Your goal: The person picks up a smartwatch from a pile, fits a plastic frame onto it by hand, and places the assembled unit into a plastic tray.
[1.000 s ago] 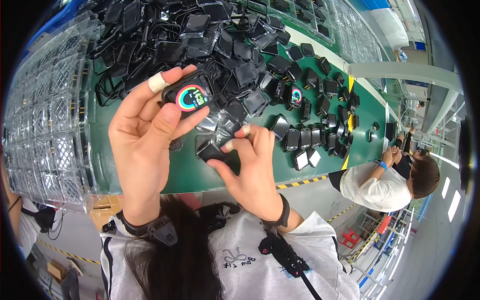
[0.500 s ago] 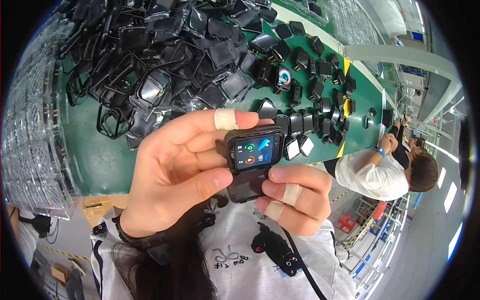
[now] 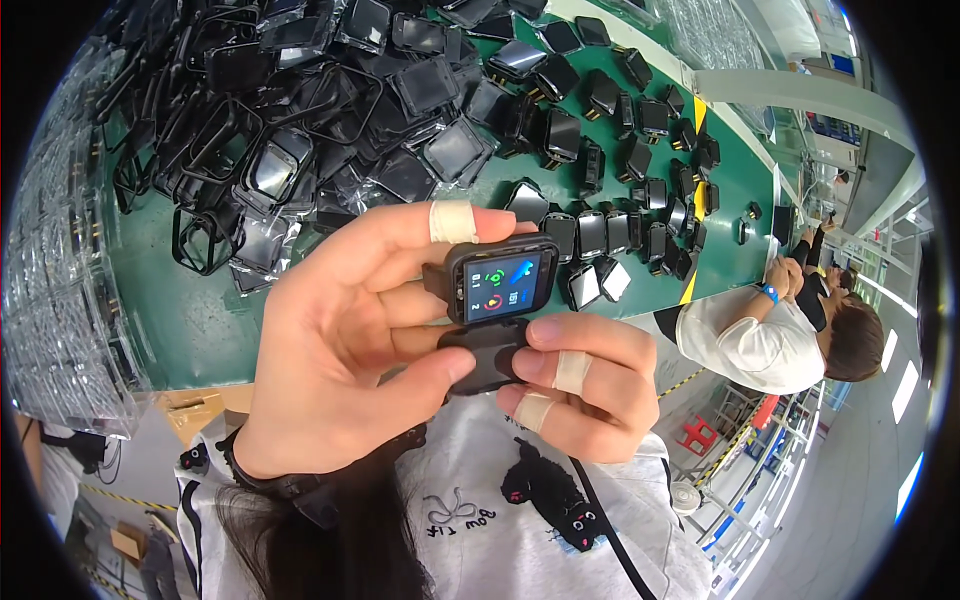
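The watch point(image 3: 505, 283), its screen lit, is gripped by the left hand point(image 3: 335, 345): its top edge is touched by the index finger, while the tips of other fingers are hidden behind it. Just below the watch, a black plate point(image 3: 482, 352) is pinched by the right hand point(image 3: 600, 390) and touched by the left thumb; whether plate and watch are joined cannot be told. Beyond the watch, black parts point(image 3: 425, 85) are heaped on a green table point(image 3: 200, 340), overlapped and cut off at the view's top edge.
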`<state>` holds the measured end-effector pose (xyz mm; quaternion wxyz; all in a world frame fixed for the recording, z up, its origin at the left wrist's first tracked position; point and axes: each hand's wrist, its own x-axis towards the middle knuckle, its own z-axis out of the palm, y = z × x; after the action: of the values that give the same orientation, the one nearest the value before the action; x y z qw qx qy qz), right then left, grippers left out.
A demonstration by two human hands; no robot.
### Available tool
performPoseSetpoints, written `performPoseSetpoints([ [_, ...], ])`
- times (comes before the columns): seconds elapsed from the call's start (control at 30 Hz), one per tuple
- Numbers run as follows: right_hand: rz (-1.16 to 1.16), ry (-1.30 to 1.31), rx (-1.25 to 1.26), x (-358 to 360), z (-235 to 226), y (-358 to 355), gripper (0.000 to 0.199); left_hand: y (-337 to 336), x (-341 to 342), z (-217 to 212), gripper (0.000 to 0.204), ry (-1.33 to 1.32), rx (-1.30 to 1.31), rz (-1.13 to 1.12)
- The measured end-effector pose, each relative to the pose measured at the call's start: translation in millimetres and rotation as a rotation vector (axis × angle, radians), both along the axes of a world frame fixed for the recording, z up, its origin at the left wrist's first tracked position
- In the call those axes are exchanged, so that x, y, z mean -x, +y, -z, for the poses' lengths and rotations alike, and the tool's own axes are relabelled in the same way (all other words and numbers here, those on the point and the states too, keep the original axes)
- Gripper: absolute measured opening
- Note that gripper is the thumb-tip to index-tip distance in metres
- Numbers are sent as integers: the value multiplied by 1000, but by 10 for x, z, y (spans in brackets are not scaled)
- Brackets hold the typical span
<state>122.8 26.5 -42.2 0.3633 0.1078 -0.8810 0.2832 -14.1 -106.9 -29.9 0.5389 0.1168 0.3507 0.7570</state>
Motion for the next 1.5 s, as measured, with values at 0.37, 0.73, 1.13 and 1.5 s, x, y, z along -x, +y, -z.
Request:
performPoseSetpoints([
  [0.37,301,-235,537,-149,-381,180,28,163,-92,270,45,78,78,-109],
  [0.73,181,-524,558,-272,-858,447,28,200,-211,255,42,-28,18,50],
  [1.13,192,-533,606,-288,-791,423,27,248,-308,172,50,10,50,58],
  [1.5,293,-484,560,-187,-345,241,25,281,-328,203,61,-14,-45,112],
])
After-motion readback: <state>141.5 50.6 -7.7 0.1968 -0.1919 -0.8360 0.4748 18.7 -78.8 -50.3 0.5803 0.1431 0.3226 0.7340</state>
